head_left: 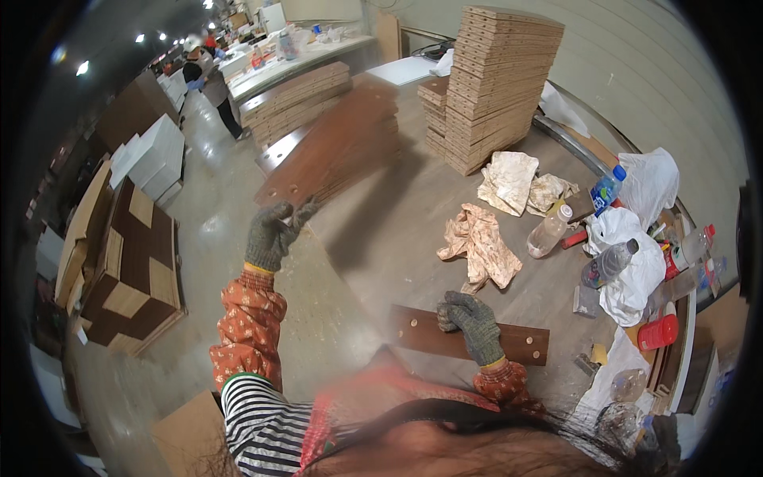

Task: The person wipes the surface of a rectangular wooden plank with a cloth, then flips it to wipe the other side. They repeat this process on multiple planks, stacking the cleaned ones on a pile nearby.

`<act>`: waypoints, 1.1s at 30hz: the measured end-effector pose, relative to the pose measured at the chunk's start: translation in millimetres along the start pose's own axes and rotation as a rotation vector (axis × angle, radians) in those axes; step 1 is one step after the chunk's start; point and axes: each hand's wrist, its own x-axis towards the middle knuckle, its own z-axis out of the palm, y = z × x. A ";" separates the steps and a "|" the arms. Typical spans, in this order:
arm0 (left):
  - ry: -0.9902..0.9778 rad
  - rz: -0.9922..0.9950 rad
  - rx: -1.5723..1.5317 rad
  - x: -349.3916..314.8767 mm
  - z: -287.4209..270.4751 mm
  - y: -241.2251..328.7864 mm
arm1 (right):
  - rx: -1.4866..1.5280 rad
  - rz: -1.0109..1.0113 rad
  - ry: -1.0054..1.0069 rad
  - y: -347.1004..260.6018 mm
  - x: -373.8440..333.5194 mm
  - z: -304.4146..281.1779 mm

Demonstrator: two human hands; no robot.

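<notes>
The large brown board [338, 143] is smeared by motion blur across the far-left part of the tabletop [397, 230], so its edges and far end cannot be made out clearly; only the near corner, with a few small drilled holes, reads sharply. The left hand [273, 232], in a grey knit glove, is closed on that near corner, out past the tabletop's left edge and above the floor [207, 230]. The person's own hair and head fill the lower edge of the view and cut off the near edge of the tabletop and both elbows.

The right hand [474, 322], gloved the same way, lies fingers-down on a narrow brown strip [469, 340] at the near edge of the tabletop; its fingers curl over the strip's far long edge, pressing rather than lifting it (whether the thumb hooks beneath cannot be told). The strip is dark brown, flat, with pale round dots near its ends, and its near long edge is partly hidden by the forearm.

Crumpled stained rags [481, 242] lie in the middle of the tabletop, just beyond the strip. A tall stack of pale boards [497, 79] stands at the far edge. Along the right edge, plastic bottles [548, 230] and white bags [636, 262] crowd together, bent by the lens rim and hard to separate.
</notes>
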 end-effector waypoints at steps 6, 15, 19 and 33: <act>0.108 0.059 0.145 53.9 -12.3 33.2 | 0.035 -0.016 0.007 8.1 -5.1 -14.6; 0.177 -0.024 0.190 75.4 -31.8 68.5 | -0.085 -0.031 0.007 12.0 -7.4 -19.5; 0.387 0.155 0.470 76.6 -33.9 85.3 | -0.061 0.006 0.014 -2.3 -10.7 -16.6; 0.092 0.387 2.433 60.6 -11.2 119.6 | -0.064 -0.035 0.084 -0.1 -20.9 -33.0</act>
